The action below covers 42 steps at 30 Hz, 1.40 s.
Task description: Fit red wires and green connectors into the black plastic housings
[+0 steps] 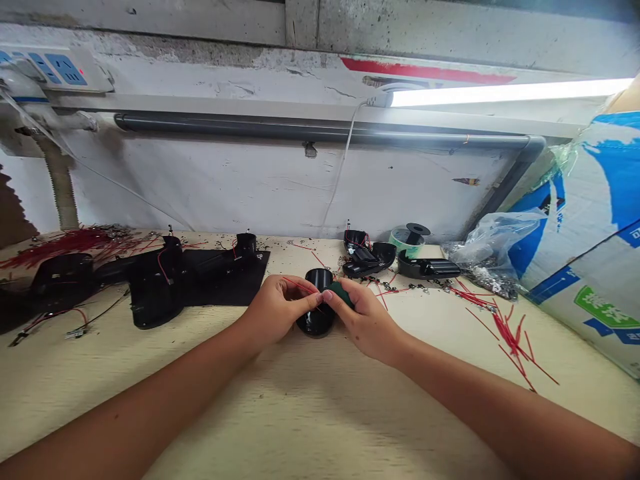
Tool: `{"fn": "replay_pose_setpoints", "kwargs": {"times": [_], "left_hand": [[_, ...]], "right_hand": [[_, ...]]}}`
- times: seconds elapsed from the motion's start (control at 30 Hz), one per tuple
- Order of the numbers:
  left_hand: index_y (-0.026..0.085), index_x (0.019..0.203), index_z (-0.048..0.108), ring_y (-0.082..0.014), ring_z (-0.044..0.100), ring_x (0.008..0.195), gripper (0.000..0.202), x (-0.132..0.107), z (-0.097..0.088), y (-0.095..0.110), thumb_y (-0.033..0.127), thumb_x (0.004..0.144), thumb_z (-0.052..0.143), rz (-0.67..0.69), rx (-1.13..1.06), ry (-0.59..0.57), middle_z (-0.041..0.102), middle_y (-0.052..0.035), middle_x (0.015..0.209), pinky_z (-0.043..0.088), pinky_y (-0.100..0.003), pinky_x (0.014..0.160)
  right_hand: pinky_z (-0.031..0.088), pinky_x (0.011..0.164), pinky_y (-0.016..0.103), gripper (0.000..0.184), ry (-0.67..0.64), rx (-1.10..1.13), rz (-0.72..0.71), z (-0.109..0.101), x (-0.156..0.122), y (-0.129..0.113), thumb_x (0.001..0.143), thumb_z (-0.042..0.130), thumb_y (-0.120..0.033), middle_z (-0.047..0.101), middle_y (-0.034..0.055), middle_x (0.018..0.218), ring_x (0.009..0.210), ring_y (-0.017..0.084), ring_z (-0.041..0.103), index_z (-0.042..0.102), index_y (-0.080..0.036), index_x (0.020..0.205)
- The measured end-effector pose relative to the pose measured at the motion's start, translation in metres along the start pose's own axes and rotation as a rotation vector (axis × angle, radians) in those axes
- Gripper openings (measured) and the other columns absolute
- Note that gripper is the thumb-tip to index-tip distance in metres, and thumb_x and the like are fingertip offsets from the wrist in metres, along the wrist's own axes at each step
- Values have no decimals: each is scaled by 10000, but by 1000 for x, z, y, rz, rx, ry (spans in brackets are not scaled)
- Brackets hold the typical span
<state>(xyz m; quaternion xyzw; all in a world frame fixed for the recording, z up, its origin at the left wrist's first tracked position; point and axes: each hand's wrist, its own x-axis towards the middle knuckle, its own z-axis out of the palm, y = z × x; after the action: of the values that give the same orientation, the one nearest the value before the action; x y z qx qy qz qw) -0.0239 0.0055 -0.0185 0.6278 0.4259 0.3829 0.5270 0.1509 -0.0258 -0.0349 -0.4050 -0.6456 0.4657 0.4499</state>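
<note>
My left hand (pixel 279 310) grips the top of a black plastic housing (pixel 315 321), which stands on the pale wooden bench (pixel 320 407). A thin red wire (pixel 300 287) runs under its fingers towards the housing's open end. My right hand (pixel 363 321) pinches a dark green piece (pixel 340 294) against that end. The fingers of both hands nearly meet there. The hands hide most of the green piece, so its exact shape and the housing's inside cannot be seen.
Black housings with red wires lie on a black mat (pixel 225 280) to the left, beside a bundle of red wires (pixel 65 243). Behind my hands are more housings (pixel 365 261), a green tape roll (pixel 407 241), and a plastic bag (pixel 493 240). Cut red wires (pixel 513 340) and a cardboard box (pixel 590 227) are at right.
</note>
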Motion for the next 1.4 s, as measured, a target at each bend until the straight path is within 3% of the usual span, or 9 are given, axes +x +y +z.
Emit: {"fn": "replay_pose_setpoints", "kwargs": {"times": [0.13, 0.27, 0.43, 0.67, 0.97, 1.23, 1.4], "left_hand": [[139, 723, 731, -80, 588, 655, 294, 0, 1, 3, 386, 627, 858, -12, -29, -15, 700, -4, 677, 435, -180, 619], [139, 717, 727, -73, 566, 626, 290, -1, 2, 4, 388, 637, 852, -21, -36, -19, 691, 1, 661, 417, -180, 589], [142, 722, 723, -63, 547, 614, 279, -1, 3, 1, 401, 680, 819, 0, -14, -18, 685, 4, 663, 406, -172, 574], [136, 727, 725, -57, 517, 625, 269, 0, 4, -2, 385, 680, 813, -2, 11, -19, 669, 2, 671, 384, -169, 574], [136, 763, 727, -88, 559, 655, 320, 3, 0, -4, 438, 679, 793, 1, -8, -6, 689, -24, 700, 414, -203, 614], [135, 741, 726, -79, 544, 633, 275, 3, 1, -3, 394, 674, 789, 2, 8, 4, 676, -12, 669, 413, -199, 609], [138, 744, 729, -80, 553, 651, 268, 2, 0, -5, 390, 675, 789, -8, 17, -3, 692, -17, 705, 417, -199, 616]], "right_hand": [[410, 707, 278, 286, 7, 47, -23, 0, 1, -5, 948, 576, -466, 576, 17, 830, 782, 158, 498, 577, -193, 862], [324, 564, 255, 297, -1, 130, 15, 0, 2, -3, 929, 606, -464, 478, -16, 714, 640, 124, 403, 545, -197, 817], [231, 503, 248, 334, 6, 179, 48, 0, 2, 2, 908, 634, -479, 396, -35, 669, 583, 104, 318, 516, -191, 788], [295, 558, 239, 353, -2, 174, 28, -1, 0, 0, 902, 649, -469, 433, -20, 710, 649, 107, 362, 511, -174, 766], [215, 478, 228, 465, 19, 243, 157, 2, 2, 7, 852, 636, -611, 398, -44, 668, 575, 90, 324, 446, -190, 799], [216, 491, 226, 407, 15, 247, 134, 0, 3, 11, 881, 634, -557, 399, -39, 715, 577, 78, 302, 480, -182, 839], [197, 472, 229, 427, 23, 276, 207, 1, 3, 9, 847, 655, -581, 370, -50, 674, 551, 82, 296, 472, -196, 835]]}}
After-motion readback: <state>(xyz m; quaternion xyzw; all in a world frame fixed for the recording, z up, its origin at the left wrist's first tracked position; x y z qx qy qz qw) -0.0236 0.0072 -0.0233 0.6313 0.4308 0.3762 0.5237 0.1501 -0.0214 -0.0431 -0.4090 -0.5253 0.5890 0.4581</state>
